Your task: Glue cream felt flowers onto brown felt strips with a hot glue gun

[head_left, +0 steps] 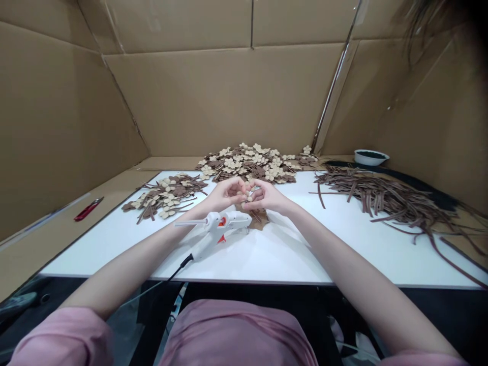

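My left hand (227,194) and my right hand (264,196) meet at the middle of the white board, fingertips pinched around a small cream flower piece (248,195). Its details are partly hidden by the fingers. Below the hands lies a brown piece (260,219) on the board. A white glue gun (213,234) with orange parts rests beside my left forearm, its nozzle pointing right toward that brown piece. Behind the hands is a large heap of cream and brown flower shapes (251,163).
At left are a smaller pile of flowers with strips (168,195) and a red cutter (88,209). Many brown strips (381,195) spread over the right side. A white bowl (370,158) stands at the back right. Cardboard walls (224,96) surround the white board (305,269).
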A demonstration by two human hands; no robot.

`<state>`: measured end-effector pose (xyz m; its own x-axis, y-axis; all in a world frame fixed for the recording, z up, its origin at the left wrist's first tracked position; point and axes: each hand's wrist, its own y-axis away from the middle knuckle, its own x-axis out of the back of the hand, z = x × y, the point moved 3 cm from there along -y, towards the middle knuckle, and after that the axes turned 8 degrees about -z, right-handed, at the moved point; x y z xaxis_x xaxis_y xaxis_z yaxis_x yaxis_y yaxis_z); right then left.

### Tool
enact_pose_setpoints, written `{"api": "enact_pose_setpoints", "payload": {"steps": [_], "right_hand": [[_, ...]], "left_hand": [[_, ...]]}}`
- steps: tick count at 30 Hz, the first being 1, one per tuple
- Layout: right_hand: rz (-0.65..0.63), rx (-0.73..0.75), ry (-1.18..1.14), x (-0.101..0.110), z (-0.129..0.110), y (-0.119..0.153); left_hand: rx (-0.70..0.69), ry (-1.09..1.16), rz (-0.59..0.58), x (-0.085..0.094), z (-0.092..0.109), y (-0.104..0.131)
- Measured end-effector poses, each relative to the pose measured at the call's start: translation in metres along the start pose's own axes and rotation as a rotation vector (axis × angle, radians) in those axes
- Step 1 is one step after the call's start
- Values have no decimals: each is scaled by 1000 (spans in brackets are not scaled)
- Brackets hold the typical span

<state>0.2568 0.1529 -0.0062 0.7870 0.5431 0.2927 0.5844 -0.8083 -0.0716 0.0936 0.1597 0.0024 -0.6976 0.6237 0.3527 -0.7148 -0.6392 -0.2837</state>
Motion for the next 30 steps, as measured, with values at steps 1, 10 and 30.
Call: {"api": "enact_pose_setpoints", "payload": {"steps": [1, 10, 30], "right_hand": [[-1, 1, -4, 0, 0, 0], [-8, -6, 2, 1, 0, 1], [-55, -51, -18, 5, -6, 5]], "left_hand": [[1, -8, 2, 0, 2, 0], [-47, -87, 18, 2, 3, 1], [-32, -40, 64, 14, 7, 1]]}}
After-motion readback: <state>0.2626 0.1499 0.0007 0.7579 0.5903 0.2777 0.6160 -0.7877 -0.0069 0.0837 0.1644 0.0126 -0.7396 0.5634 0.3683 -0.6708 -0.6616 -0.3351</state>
